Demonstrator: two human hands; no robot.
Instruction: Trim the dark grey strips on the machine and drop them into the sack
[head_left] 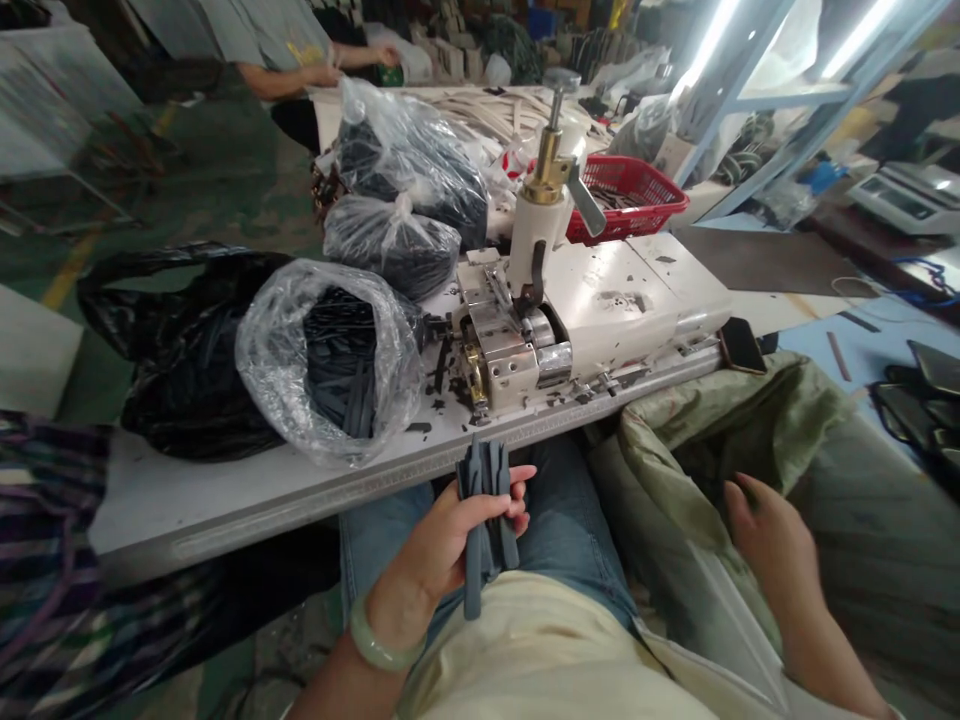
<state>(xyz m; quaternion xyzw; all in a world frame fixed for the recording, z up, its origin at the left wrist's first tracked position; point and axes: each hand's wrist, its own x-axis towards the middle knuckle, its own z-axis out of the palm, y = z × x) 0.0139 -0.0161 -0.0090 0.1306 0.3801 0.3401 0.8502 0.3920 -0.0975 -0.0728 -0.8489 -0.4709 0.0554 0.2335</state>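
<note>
My left hand (465, 525) is closed around a small bundle of dark grey strips (474, 560), held above my lap in front of the table edge. Their narrow notched ends point toward the machine. To the right, my right hand (776, 545) is at the mouth of a green woven sack (652, 430). Its thumb and forefinger look loosely apart with nothing seen between them; the other fingers are mostly hidden. Beyond my left hand stands a cream bench machine (622, 300) with a metal roller and a brass-and-steel post. Dark scraps lie around its base.
Left of the machine, a clear plastic bag (259, 360) full of dark strips sits against a black bag (202, 400). Tied clear bags (405, 150) and a red basket (649, 200) are behind. A plaid sleeve (45, 540) shows at left; another person (277, 60) works across the table.
</note>
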